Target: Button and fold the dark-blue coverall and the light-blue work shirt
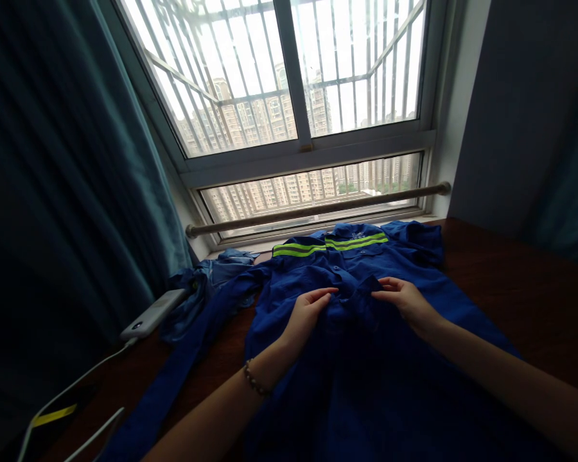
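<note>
Pinching raised cloth of the blue shirt (pixel 349 324), the left hand (pixel 304 316) and right hand (pixel 410 307) could lose it if either finger grip slackens; the shirt spreads to the window-side edge of the desk (pixel 486 273).

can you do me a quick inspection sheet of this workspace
Surface: brown wooden top, dimly lit, largely covered
Job's things: blue jacket, spread out, bright stripes across its chest
Clutter: bundled blue clothing, white device, yellow strip, all to the left
Hands: left hand and right hand both pinch the jacket's front
Cables: white cable plugged into the device; another white length lower down
Surroundings: window with bars outside, horizontal rail, curtain at left
</note>
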A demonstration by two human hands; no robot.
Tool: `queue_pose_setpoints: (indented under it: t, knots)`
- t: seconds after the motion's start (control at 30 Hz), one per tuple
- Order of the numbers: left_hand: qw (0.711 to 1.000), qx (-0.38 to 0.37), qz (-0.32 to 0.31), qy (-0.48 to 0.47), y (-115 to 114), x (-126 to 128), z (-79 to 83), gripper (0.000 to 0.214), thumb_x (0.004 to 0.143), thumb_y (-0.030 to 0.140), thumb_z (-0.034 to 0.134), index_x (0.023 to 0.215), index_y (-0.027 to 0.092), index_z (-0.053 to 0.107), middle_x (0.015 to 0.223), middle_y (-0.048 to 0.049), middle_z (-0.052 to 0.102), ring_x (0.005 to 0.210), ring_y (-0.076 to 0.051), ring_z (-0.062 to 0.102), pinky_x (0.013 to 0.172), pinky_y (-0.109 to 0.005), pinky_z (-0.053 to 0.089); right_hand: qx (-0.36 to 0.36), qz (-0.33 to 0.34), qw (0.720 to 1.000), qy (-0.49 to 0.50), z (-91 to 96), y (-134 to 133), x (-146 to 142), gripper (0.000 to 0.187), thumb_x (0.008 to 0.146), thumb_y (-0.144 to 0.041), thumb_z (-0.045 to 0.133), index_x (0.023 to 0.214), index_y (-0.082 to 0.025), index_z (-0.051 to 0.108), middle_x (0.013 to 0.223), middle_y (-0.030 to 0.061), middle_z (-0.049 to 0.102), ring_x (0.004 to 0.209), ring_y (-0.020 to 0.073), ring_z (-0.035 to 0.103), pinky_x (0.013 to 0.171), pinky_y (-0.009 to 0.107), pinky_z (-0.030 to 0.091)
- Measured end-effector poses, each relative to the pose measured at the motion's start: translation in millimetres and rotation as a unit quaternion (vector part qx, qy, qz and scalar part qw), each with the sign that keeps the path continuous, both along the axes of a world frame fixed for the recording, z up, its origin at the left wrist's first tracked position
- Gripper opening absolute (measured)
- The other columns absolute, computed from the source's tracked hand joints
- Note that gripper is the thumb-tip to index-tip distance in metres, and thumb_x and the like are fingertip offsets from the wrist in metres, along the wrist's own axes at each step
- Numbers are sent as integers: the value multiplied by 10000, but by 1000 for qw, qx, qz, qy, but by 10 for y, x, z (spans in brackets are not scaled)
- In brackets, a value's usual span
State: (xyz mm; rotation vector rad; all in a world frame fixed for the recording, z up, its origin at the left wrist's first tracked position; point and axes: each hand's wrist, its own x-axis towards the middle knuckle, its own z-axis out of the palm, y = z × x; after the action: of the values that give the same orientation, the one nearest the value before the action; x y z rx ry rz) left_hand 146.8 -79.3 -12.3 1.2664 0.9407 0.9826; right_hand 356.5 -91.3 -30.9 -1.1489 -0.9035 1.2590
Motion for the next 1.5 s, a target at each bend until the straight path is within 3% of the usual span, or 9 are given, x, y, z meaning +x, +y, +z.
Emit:
queue_pose_setpoints:
  t: [0.1,0.2,0.37,0.43,0.63,0.83,1.0,1.23,1.5]
  knots:
    - [998,51,9,33,-90,37,20,360,640,342,684,925,124,648,801,-63,669,717,-159,598,662,-240,443,16,23,999,-21,5,-13,-12,294,534,-248,740,770,-180,579,736,15,641,664,169,608,625,282,479]
    - [982,153,47,102,-202,69,46,287,634,338,693,835,142,631,738,-38,638,702,-152,578,648,-235,438,101,5,979,-178,23,-56,-28,179,620,-273,681,742,-180,589,716,18,621,671,172,586,621,283,457]
    - [931,306,20,200,-445,128,105,147,687,275,645,790,171,631,851,-48,627,703,-136,545,650,-229,427,317,20,822,-472,36,-247,-110,124,735,-116,497,747,-184,600,819,49,584,794,178,539,743,302,407]
    - [916,328,-54,226,-545,149,105,154,699,257,635,825,169,638,881,-58,636,687,-129,547,634,-221,426,329,50,800,-499,29,-315,-155,173,748,-87,455,754,-181,600,806,53,580,789,175,536,729,294,405]
    - [886,277,-273,253,-676,168,31,231,715,297,629,918,188,642,819,-39,666,707,-138,598,647,-205,438,222,74,899,-369,76,-310,-206,70,713,-214,588,732,-196,653,744,15,632,706,162,566,661,255,416]
    - [923,254,-162,240,-539,184,-56,227,693,309,651,876,176,639,790,-37,651,724,-153,584,660,-225,423,58,164,977,-123,123,-302,-200,244,651,-372,668,593,-147,596,553,-29,576,506,83,490,477,187,342]
    - [944,242,-106,198,-463,185,-48,232,684,328,658,853,171,635,775,-28,628,727,-152,555,674,-236,411,-44,200,979,9,134,-282,-183,326,599,-439,705,648,-133,601,552,-7,592,448,81,498,439,186,362]
    - [974,190,-31,118,-411,168,-18,224,670,335,670,808,163,625,814,-38,622,778,-162,551,743,-249,420,-50,208,967,134,216,-317,-190,203,658,-323,695,709,-146,607,608,-13,606,514,83,554,502,180,437]
    - [979,185,5,85,-457,175,76,200,654,300,686,792,166,632,812,-34,641,772,-159,574,739,-243,432,-34,165,979,118,219,-304,-190,224,582,-248,727,706,-173,556,599,-29,591,517,99,560,523,204,465]
